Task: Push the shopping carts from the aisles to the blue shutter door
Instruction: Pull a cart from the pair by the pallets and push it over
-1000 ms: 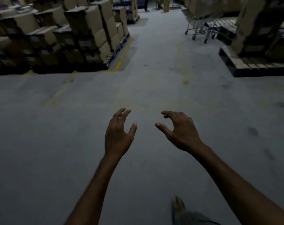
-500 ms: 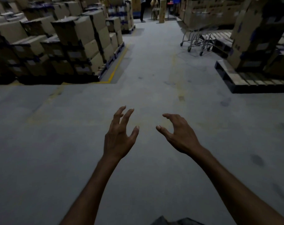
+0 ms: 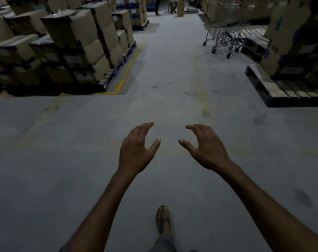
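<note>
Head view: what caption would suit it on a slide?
Left hand and right hand, empty, extended toward distant shopping carts.

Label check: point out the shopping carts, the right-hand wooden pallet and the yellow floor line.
shopping carts [image 3: 225,36], head view, on the wire frame.
wooden pallet [image 3: 263,82], head view, on its bare end plank.
yellow floor line [image 3: 126,73], head view, mid-stretch beside the boxes.

Carton labels [image 3: 73,59] — seemingly blurred, unreadable

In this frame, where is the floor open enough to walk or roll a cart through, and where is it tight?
Open: the aisle between the yellow line by the stacked boxes and the wooden pallet; also the cross floor beneath the left hand and right hand, both empty. Tight: far right, where the shopping carts stand close to another pallet.
</note>
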`<action>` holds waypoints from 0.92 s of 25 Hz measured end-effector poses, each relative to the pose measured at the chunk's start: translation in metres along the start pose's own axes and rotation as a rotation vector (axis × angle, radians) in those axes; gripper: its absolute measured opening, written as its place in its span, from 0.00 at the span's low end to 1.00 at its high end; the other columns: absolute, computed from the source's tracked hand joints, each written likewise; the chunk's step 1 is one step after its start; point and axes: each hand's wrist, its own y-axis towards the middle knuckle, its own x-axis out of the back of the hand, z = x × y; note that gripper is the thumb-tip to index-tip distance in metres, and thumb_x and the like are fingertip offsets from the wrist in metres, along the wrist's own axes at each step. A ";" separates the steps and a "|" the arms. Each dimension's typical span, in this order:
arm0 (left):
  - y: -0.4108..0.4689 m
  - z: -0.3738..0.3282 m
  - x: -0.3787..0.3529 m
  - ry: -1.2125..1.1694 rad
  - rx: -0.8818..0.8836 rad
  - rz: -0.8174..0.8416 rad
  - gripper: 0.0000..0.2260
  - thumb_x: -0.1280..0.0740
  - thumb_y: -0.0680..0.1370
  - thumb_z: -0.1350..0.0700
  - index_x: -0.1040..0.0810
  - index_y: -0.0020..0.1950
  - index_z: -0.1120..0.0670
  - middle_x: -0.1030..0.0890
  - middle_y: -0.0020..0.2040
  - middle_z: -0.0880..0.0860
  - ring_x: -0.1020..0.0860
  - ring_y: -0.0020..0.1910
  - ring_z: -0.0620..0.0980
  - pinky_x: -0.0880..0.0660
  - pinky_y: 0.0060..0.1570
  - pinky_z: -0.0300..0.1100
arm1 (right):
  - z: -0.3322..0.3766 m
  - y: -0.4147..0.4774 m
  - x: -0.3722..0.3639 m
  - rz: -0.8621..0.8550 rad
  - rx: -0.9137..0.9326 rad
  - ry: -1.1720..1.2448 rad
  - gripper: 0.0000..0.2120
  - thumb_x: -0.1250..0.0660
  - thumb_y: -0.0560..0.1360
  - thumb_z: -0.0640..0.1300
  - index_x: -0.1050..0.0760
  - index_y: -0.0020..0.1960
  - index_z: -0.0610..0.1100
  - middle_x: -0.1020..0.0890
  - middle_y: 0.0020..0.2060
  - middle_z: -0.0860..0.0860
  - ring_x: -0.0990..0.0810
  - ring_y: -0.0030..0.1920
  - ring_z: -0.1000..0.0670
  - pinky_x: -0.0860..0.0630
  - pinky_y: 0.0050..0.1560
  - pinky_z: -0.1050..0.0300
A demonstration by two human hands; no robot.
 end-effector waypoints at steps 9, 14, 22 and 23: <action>0.215 0.079 -0.079 -0.107 -0.030 0.088 0.24 0.34 0.79 0.39 0.27 0.73 0.46 0.21 0.68 0.45 0.24 0.66 0.46 0.26 0.63 0.49 | -0.031 0.196 -0.023 -0.214 0.147 -0.291 0.24 0.38 0.81 0.62 0.25 0.68 0.47 0.20 0.62 0.49 0.25 0.64 0.47 0.28 0.58 0.50; 0.302 0.100 -0.120 -0.055 -0.099 0.097 0.23 0.35 0.79 0.40 0.26 0.72 0.48 0.21 0.67 0.47 0.23 0.65 0.48 0.25 0.62 0.51 | -0.059 0.280 -0.034 -0.293 0.174 -0.397 0.21 0.37 0.81 0.57 0.23 0.66 0.43 0.21 0.63 0.45 0.25 0.64 0.42 0.29 0.60 0.47; 0.444 0.093 -0.215 0.301 -0.348 -0.155 0.21 0.38 0.82 0.47 0.25 0.71 0.57 0.21 0.67 0.55 0.27 0.71 0.56 0.32 0.66 0.53 | -0.154 0.419 -0.057 -0.483 0.097 -0.582 0.10 0.36 0.79 0.46 0.19 0.53 0.42 0.18 0.60 0.45 0.25 0.67 0.41 0.35 0.69 0.39; 0.465 0.089 -0.229 0.307 -0.360 -0.173 0.21 0.38 0.82 0.47 0.24 0.71 0.57 0.21 0.67 0.55 0.26 0.71 0.56 0.32 0.66 0.53 | -0.171 0.440 -0.057 -0.490 0.085 -0.570 0.10 0.35 0.79 0.46 0.19 0.54 0.42 0.18 0.59 0.45 0.25 0.66 0.41 0.35 0.69 0.39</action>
